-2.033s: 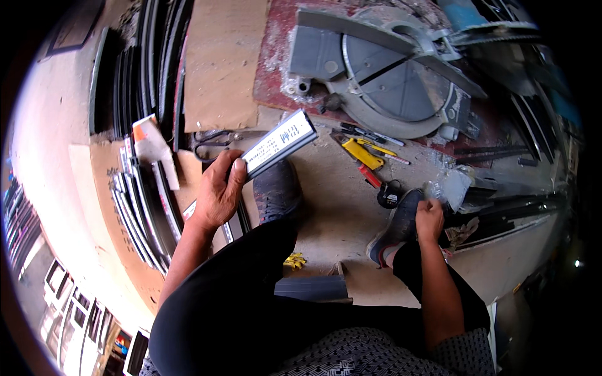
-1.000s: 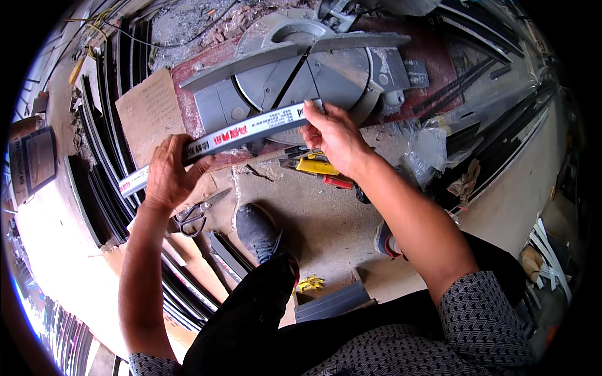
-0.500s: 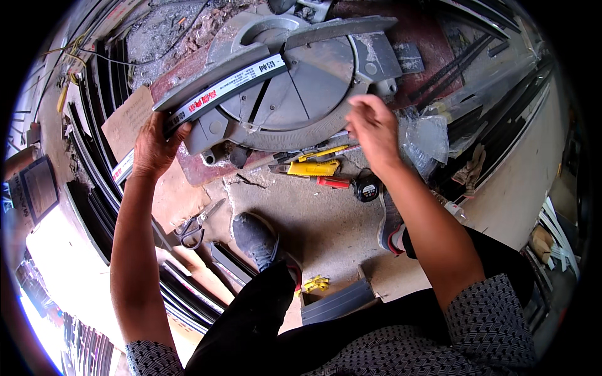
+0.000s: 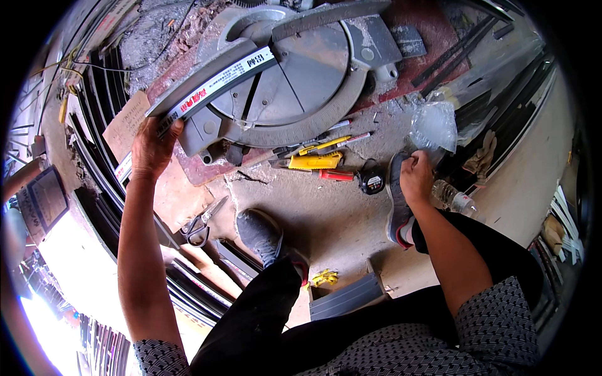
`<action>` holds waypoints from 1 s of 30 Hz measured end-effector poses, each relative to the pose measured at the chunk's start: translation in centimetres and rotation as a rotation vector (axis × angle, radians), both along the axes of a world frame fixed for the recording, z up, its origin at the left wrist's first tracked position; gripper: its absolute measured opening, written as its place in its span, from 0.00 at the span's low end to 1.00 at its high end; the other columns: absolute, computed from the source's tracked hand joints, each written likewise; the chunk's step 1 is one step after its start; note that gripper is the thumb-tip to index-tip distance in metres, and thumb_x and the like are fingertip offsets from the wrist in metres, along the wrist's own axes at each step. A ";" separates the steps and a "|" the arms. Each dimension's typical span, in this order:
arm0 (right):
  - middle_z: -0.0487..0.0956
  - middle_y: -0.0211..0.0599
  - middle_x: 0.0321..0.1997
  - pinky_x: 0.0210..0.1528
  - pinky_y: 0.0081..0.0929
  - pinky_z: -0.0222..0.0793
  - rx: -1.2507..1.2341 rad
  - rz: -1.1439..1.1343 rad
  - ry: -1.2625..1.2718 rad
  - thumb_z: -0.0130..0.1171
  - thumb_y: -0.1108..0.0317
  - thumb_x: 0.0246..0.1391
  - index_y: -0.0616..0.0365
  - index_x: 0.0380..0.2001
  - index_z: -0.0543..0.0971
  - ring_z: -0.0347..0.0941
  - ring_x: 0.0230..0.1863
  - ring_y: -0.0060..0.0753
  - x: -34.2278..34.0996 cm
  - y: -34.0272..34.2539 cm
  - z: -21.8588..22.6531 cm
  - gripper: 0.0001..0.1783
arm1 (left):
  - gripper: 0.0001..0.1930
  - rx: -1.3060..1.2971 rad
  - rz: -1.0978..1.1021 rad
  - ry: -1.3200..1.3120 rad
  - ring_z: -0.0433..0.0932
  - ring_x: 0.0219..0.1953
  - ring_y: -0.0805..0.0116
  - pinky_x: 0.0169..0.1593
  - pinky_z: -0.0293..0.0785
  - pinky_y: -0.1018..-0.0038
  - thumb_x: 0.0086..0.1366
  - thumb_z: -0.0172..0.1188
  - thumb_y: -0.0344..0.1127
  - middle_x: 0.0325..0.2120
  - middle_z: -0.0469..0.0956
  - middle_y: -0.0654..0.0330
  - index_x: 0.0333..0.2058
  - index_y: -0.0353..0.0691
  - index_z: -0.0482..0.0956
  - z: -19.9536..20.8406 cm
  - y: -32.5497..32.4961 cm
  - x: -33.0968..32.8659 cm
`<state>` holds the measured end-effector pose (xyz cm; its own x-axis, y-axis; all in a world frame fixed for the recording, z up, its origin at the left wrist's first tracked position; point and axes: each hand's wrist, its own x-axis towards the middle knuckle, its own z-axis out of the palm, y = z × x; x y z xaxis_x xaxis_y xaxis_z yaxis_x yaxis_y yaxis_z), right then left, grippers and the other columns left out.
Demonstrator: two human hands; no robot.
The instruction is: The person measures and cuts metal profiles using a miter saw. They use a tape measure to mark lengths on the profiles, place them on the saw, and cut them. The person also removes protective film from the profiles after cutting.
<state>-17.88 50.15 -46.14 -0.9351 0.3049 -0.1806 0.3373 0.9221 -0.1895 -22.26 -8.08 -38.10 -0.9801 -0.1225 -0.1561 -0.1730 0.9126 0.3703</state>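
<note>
Left hand grips the near end of the profile, which now lies across the saw table, up and right of that hand. Right hand has let go and dropped back to the shoe, fingers curled, holding nothing I can make out. Tape measure sits just left of it. Looks like the piece is placed for a cut.

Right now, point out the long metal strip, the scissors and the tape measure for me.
Metal strip (image 4: 216,84): head view, on its white labelled face, mid-length over the saw table.
Scissors (image 4: 199,224): head view, near the pivot above the handle loops.
Tape measure (image 4: 374,182): head view, centre of its round black case.
</note>
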 end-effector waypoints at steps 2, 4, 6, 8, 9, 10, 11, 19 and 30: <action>0.81 0.54 0.42 0.48 0.54 0.72 0.037 0.047 0.042 0.52 0.64 0.61 0.56 0.44 0.74 0.77 0.46 0.63 0.2 -0.1 -0.6 0.11 | 0.34 0.001 -0.003 0.020 0.81 0.50 0.44 0.53 0.76 0.55 0.66 0.61 0.66 0.45 0.82 0.47 0.53 0.38 0.78 -0.1 0.2 0.0; 0.81 0.56 0.42 0.48 0.55 0.72 0.060 0.084 0.073 0.51 0.66 0.60 0.58 0.44 0.73 0.77 0.46 0.65 0.3 -0.1 -1.0 0.11 | 0.35 -0.002 -0.003 0.022 0.82 0.48 0.45 0.52 0.76 0.56 0.66 0.61 0.67 0.44 0.82 0.45 0.51 0.36 0.78 -0.3 0.2 0.0; 0.80 0.58 0.42 0.48 0.56 0.71 0.069 0.110 0.094 0.51 0.67 0.60 0.59 0.44 0.72 0.76 0.46 0.66 0.2 -0.4 -1.0 0.11 | 0.36 -0.010 0.006 -0.015 0.82 0.49 0.45 0.53 0.76 0.57 0.67 0.60 0.68 0.44 0.82 0.44 0.51 0.34 0.78 -0.5 0.0 0.0; 0.79 0.60 0.44 0.50 0.56 0.72 0.059 0.101 0.049 0.49 0.66 0.61 0.59 0.45 0.72 0.76 0.48 0.67 0.1 -0.5 -0.8 0.12 | 0.39 -0.023 0.023 -0.090 0.81 0.51 0.46 0.55 0.74 0.59 0.67 0.58 0.70 0.45 0.82 0.43 0.54 0.33 0.78 -0.6 -0.5 -0.1; 0.79 0.61 0.45 0.51 0.55 0.72 0.054 0.097 0.026 0.48 0.66 0.61 0.59 0.46 0.71 0.75 0.48 0.68 0.0 -0.5 -0.8 0.13 | 0.39 -0.029 0.022 -0.091 0.81 0.51 0.46 0.55 0.74 0.59 0.67 0.58 0.69 0.46 0.82 0.43 0.54 0.33 0.77 -0.7 -0.6 -0.1; 0.79 0.62 0.45 0.50 0.55 0.72 0.057 0.103 0.027 0.48 0.66 0.61 0.60 0.46 0.71 0.75 0.48 0.68 0.0 -0.6 -0.9 0.13 | 0.39 -0.035 0.021 -0.092 0.81 0.51 0.46 0.55 0.74 0.59 0.67 0.58 0.69 0.46 0.82 0.43 0.54 0.33 0.77 -0.8 -0.7 -0.1; 0.79 0.62 0.45 0.50 0.55 0.72 0.062 0.108 0.029 0.48 0.66 0.61 0.60 0.45 0.71 0.76 0.48 0.68 0.0 -0.5 -0.9 0.13 | 0.39 -0.039 0.019 -0.092 0.81 0.51 0.46 0.55 0.74 0.59 0.67 0.58 0.69 0.46 0.82 0.43 0.54 0.33 0.77 -0.8 -0.7 -0.1; 0.79 0.57 0.41 0.48 0.57 0.71 0.065 0.112 0.078 0.50 0.67 0.58 0.59 0.43 0.71 0.76 0.47 0.66 0.1 -0.1 -1.6 0.11 | 0.36 0.047 0.017 -0.036 0.82 0.50 0.49 0.55 0.75 0.60 0.67 0.61 0.66 0.44 0.82 0.44 0.52 0.33 0.77 -0.9 -0.5 0.0; 0.79 0.55 0.42 0.46 0.58 0.73 0.091 0.070 0.024 0.49 0.66 0.58 0.58 0.42 0.71 0.76 0.46 0.65 -0.1 -0.7 -1.0 0.11 | 0.37 0.088 0.044 -0.071 0.80 0.51 0.54 0.57 0.72 0.63 0.68 0.61 0.66 0.46 0.82 0.46 0.55 0.33 0.78 -0.9 -0.5 -0.1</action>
<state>-17.98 49.49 -47.16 -0.9584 0.2530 -0.1322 0.2680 0.9570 -0.1113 -22.35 -8.59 -39.01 -0.9602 -0.1479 -0.2369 -0.2408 0.8680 0.4342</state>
